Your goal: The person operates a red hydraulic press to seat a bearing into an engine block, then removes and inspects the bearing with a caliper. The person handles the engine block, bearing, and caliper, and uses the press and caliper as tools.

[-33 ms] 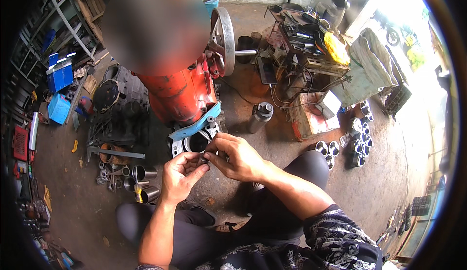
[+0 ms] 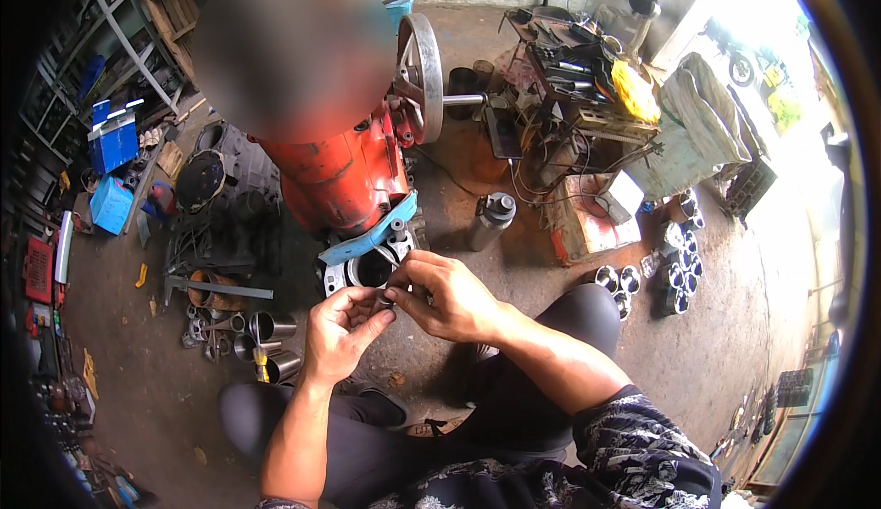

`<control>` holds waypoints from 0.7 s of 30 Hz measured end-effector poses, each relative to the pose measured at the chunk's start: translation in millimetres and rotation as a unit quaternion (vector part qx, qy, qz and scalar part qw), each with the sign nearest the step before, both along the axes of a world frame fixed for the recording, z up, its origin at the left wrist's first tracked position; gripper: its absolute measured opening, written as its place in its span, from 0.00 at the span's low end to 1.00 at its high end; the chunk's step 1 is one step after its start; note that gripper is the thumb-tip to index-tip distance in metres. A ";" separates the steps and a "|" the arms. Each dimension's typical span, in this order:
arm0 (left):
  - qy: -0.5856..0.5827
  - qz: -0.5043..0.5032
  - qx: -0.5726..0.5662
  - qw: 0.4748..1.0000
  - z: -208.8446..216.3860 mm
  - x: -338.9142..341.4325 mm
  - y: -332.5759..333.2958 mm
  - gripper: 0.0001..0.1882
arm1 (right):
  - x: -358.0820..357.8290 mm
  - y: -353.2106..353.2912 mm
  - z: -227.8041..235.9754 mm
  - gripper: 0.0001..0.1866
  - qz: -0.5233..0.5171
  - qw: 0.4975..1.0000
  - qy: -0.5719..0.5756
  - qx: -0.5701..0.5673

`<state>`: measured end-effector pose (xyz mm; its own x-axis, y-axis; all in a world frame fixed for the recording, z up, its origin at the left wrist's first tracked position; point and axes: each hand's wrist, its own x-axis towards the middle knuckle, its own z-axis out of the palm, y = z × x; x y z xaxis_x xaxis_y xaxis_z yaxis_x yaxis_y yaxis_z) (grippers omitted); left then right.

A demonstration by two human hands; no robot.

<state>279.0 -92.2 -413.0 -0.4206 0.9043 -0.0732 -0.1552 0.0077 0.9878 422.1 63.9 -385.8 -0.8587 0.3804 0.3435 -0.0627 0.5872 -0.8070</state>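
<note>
My left hand (image 2: 338,336) and my right hand (image 2: 451,302) meet in front of me, fingertips together on a small dark metal part (image 2: 386,299). Both hands pinch it, and most of it is hidden by my fingers. Just beyond them stands a red engine (image 2: 344,174) with an open round cylinder bore (image 2: 372,268) in a pale metal face. A blue plate (image 2: 367,235) lies across the top of that face. I am crouched on the concrete floor with my knees on either side.
A grey flywheel (image 2: 420,64) sits on the engine's right. A steel bottle (image 2: 491,220) stands on the floor beside it. Metal sleeves (image 2: 268,333) lie at left, several more cylinders (image 2: 674,270) at right. A cluttered tool bench (image 2: 587,82) is behind, blue boxes (image 2: 112,146) far left.
</note>
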 end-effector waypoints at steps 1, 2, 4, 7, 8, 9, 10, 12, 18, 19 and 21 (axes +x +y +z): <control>0.002 0.000 -0.001 1.000 0.4 -0.1 -0.1 0.14 | 0.4 0.3 0.9 0.06 0.000 1.000 0.001 0.004; -0.003 -0.002 -0.001 1.000 0.8 -0.2 -0.3 0.14 | 0.6 0.5 1.6 0.06 0.001 1.000 0.003 0.007; 0.012 -0.001 -0.001 1.000 1.4 -0.6 -0.8 0.15 | 0.8 0.8 2.8 0.06 -0.002 1.000 0.009 0.006; 0.022 0.005 0.010 1.000 2.0 -0.6 -2.1 0.15 | 1.3 1.4 3.9 0.06 -0.002 1.000 0.000 -0.001; 0.026 0.008 0.015 1.000 1.9 -0.4 -2.5 0.15 | 1.4 1.8 4.1 0.06 -0.001 1.000 -0.006 -0.004; 0.039 0.011 0.018 0.999 1.9 -0.3 -2.9 0.15 | 1.2 2.1 4.1 0.06 0.013 1.000 0.005 -0.012; 0.052 0.014 0.022 0.998 1.8 -0.3 -3.2 0.15 | 0.6 2.6 3.9 0.06 0.026 0.999 0.016 -0.019; 0.067 0.019 0.028 0.997 1.3 0.3 -3.6 0.15 | 0.5 3.6 3.7 0.06 0.043 0.998 0.014 -0.049; 0.074 0.035 0.031 0.996 -0.8 2.7 -1.0 0.15 | 1.6 3.8 3.3 0.07 0.023 0.994 -0.019 -0.109; 0.087 0.034 0.026 0.995 -0.9 2.6 -0.7 0.15 | 1.3 3.7 3.3 0.07 0.021 0.995 -0.014 -0.097; 0.102 0.033 0.018 0.994 -0.7 2.2 -0.4 0.15 | 0.7 3.9 3.5 0.07 0.019 0.997 -0.004 -0.073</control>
